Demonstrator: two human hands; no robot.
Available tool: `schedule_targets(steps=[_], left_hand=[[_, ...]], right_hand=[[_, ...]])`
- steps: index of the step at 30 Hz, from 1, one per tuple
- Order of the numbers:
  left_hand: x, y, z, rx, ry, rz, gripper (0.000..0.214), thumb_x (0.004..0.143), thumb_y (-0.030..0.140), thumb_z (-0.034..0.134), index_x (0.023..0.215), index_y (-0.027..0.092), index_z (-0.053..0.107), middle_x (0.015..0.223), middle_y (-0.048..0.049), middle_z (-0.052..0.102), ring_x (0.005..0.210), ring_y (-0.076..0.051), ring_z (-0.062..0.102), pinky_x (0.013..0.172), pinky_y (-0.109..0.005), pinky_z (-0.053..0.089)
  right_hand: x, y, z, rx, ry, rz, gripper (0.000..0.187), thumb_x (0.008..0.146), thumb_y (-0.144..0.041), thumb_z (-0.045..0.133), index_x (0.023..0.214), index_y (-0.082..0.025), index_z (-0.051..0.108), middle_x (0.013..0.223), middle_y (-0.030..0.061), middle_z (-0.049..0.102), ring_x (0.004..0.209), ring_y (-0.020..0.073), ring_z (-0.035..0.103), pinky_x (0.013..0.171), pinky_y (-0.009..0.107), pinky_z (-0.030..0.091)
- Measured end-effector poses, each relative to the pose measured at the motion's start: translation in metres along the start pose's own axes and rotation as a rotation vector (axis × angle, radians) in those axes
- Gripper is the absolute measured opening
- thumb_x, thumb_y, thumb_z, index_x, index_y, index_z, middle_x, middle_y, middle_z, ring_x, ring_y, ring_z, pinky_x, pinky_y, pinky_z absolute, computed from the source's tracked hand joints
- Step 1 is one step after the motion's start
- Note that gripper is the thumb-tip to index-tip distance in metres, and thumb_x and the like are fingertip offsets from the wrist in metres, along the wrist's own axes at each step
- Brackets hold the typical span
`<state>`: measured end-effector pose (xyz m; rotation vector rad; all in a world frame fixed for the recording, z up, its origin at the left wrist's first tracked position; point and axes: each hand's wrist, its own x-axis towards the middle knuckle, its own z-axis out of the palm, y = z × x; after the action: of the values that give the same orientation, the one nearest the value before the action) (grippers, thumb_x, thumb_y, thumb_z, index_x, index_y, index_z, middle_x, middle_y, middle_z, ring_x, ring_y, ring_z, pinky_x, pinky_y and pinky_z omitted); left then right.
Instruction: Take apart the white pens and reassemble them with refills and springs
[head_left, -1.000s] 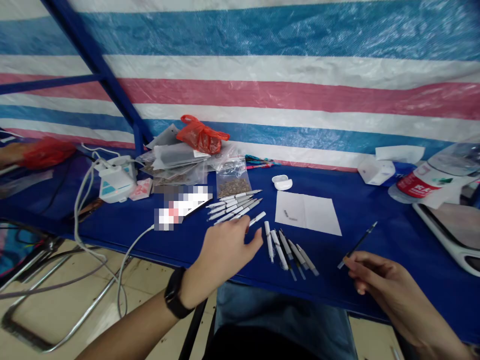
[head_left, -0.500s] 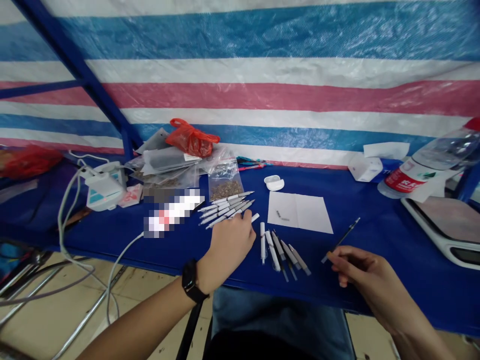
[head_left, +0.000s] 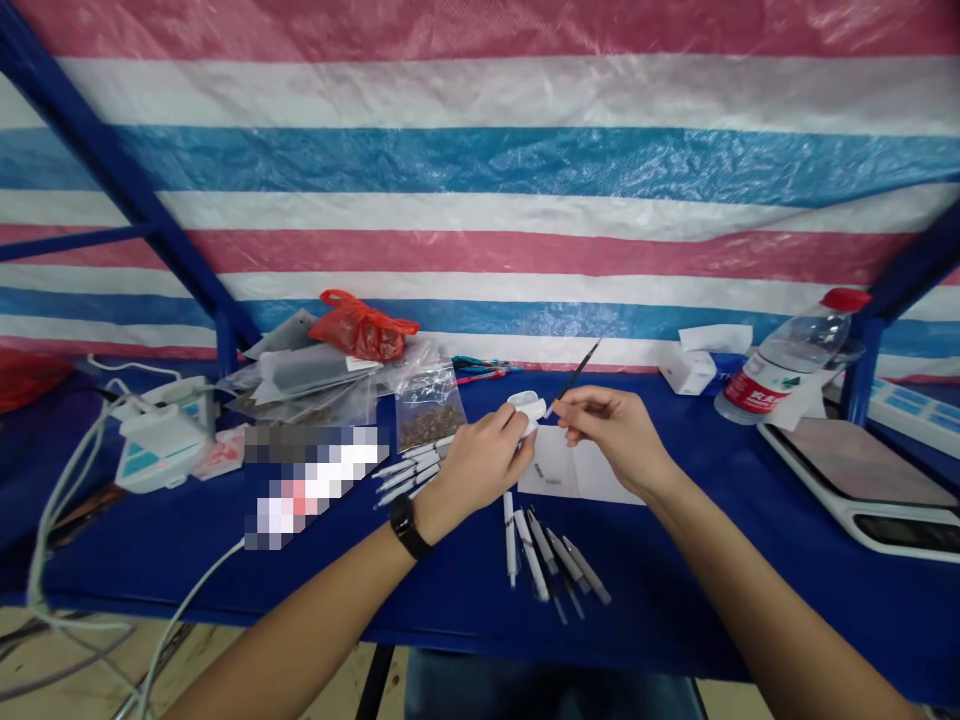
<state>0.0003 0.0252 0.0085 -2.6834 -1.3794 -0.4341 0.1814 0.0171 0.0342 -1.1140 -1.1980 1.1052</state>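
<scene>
My right hand [head_left: 611, 435] pinches a slim pen refill [head_left: 579, 373], its dark tip pointing up and to the right. Close beside it, my left hand [head_left: 484, 460] is closed on a white pen barrel [head_left: 530, 429], of which only the end shows. Several assembled white-and-grey pens [head_left: 409, 472] lie partly under my left wrist. In front of both hands, white barrels [head_left: 531, 556], grey pen parts [head_left: 587, 570] and clear refills lie fanned out. A folded white paper [head_left: 555, 465] is partly covered by my right hand. Just behind my fingertips sits an open white earbud case [head_left: 523, 399].
A bag of brown bits [head_left: 431, 425], a red plastic bag [head_left: 364, 328] and coloured pens [head_left: 484, 375] lie at the back. On the right stand a water bottle [head_left: 780, 365], a tissue box [head_left: 690, 368] and a scale [head_left: 862, 465]. A power strip [head_left: 161, 440] with cables is on the left.
My right hand has brought the refill up and left, close to my left hand. My left hand has moved away from the pen pile toward the earbud case. The view has tilted up.
</scene>
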Motion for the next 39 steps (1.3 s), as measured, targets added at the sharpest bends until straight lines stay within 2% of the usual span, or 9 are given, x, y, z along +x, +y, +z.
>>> schedule_targets(steps=[5,9,15,18,23,28,31,34,39], left_hand=[[-0.010,-0.002,0.016,-0.081,0.079,0.066,0.030,0.106,0.031,0.032,0.094,0.019,0.056,0.076,-0.0039,0.063,0.076,-0.020,0.068,0.066,-0.028,0.047],[-0.015,0.004,0.017,-0.164,0.046,0.045,0.030,0.106,0.031,0.034,0.093,0.019,0.058,0.080,-0.0054,0.067,0.073,-0.021,0.070,0.061,-0.028,0.045],[-0.011,0.013,0.017,-0.142,-0.103,-0.053,0.025,0.103,0.028,0.039,0.109,0.019,0.062,0.086,-0.0072,0.073,0.080,-0.023,0.073,0.066,-0.029,0.049],[-0.011,0.014,0.019,-0.127,-0.173,-0.027,0.026,0.101,0.025,0.041,0.114,0.019,0.062,0.084,-0.0067,0.074,0.078,-0.024,0.072,0.065,-0.030,0.050],[-0.012,0.005,0.016,-0.092,-0.211,0.061,0.022,0.097,0.025,0.046,0.102,0.020,0.066,0.080,-0.0066,0.074,0.076,-0.025,0.072,0.064,-0.030,0.049],[-0.003,-0.021,0.002,0.019,-0.171,-0.151,0.030,0.098,0.033,0.048,0.117,0.020,0.067,0.085,-0.0082,0.076,0.085,-0.029,0.074,0.069,-0.033,0.051],[0.007,-0.034,-0.005,0.034,-0.232,-0.126,0.032,0.096,0.038,0.054,0.119,0.022,0.070,0.089,-0.0082,0.078,0.088,-0.030,0.075,0.071,-0.032,0.052],[0.020,-0.032,-0.007,0.047,-0.260,-0.076,0.030,0.093,0.037,0.058,0.113,0.022,0.074,0.093,-0.0102,0.078,0.091,-0.031,0.074,0.074,-0.034,0.053],[0.038,-0.013,0.001,0.086,-0.284,-0.034,0.019,0.088,0.024,0.061,0.096,0.018,0.077,0.094,-0.0139,0.077,0.093,-0.031,0.074,0.078,-0.034,0.052]], right_hand=[[-0.006,0.018,0.008,-0.027,0.037,-0.093,0.028,0.058,-0.041,0.088,0.065,-0.019,0.072,0.053,-0.0009,0.063,0.045,0.0126,0.056,0.049,0.028,0.050],[-0.013,0.020,0.009,-0.011,0.026,-0.081,0.023,0.056,-0.035,0.085,0.055,-0.018,0.070,0.071,0.0039,0.072,0.045,0.0111,0.057,0.049,0.028,0.052],[-0.008,0.028,0.010,0.041,-0.009,0.229,0.025,0.050,-0.031,0.086,0.067,-0.018,0.075,0.055,-0.0023,0.064,0.048,0.0091,0.055,0.052,0.025,0.054],[-0.007,0.035,0.008,0.027,-0.052,0.281,0.026,0.051,-0.034,0.087,0.064,-0.017,0.072,0.054,-0.0020,0.063,0.048,0.0088,0.055,0.053,0.024,0.054],[-0.008,0.035,-0.002,-0.032,-0.115,0.320,0.027,0.052,-0.033,0.090,0.067,-0.016,0.075,0.054,-0.0011,0.063,0.048,0.0095,0.056,0.053,0.025,0.054],[-0.003,0.028,-0.016,-0.190,-0.020,0.207,0.023,0.061,-0.035,0.085,0.072,-0.017,0.075,0.058,-0.0004,0.064,0.051,0.0128,0.060,0.057,0.028,0.055],[0.000,0.027,-0.023,-0.418,0.118,0.061,0.012,0.071,-0.030,0.077,0.071,-0.019,0.072,0.058,-0.0011,0.065,0.052,0.0151,0.063,0.061,0.030,0.052],[0.000,0.029,-0.025,-0.594,0.154,-0.027,0.008,0.077,-0.026,0.069,0.071,-0.021,0.070,0.057,-0.0014,0.066,0.052,0.0165,0.065,0.063,0.030,0.049],[-0.001,0.036,-0.022,-0.624,0.122,-0.066,0.005,0.076,-0.023,0.066,0.072,-0.022,0.070,0.054,-0.0024,0.065,0.052,0.0178,0.066,0.063,0.029,0.049]])
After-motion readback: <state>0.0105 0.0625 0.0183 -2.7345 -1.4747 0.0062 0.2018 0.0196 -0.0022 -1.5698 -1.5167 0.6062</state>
